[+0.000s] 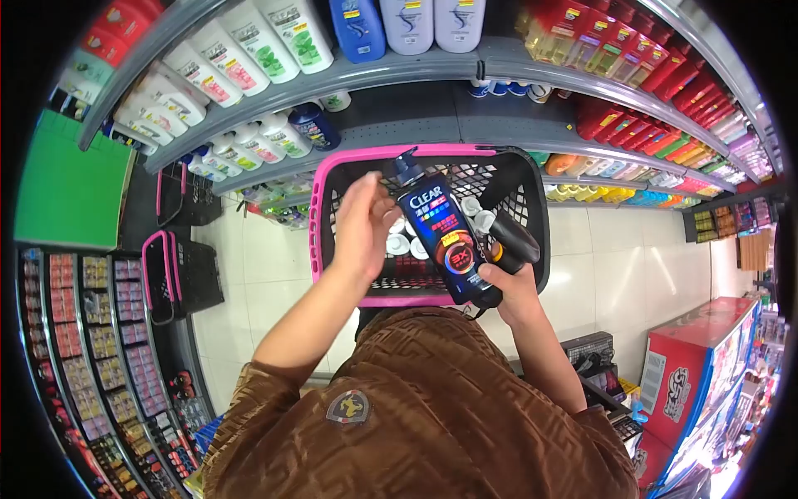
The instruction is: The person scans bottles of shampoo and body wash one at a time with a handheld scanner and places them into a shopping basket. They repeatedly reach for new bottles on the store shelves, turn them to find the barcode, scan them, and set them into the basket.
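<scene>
My right hand (509,291) grips the lower end of a dark blue pump shampoo bottle (442,233), its thumb on the front label. The bottle tilts over a black basket with a pink rim (317,241), pump head toward the shelf. My left hand (362,224) is raised beside the bottle's pump end, fingers loosely extended and holding nothing. A black bottle (514,239) shows right by my right hand, partly covered by it. Several white-capped bottles (399,244) stand in the basket, partly hidden behind the shampoo bottle.
Ahead, a shelf (399,79) carries white bottles (223,62), purple bottles (407,23) and red pump bottles (559,32). More black baskets (195,270) stand at left, near racks of small packs (100,349). A red box (686,349) stands at right on the tiled floor.
</scene>
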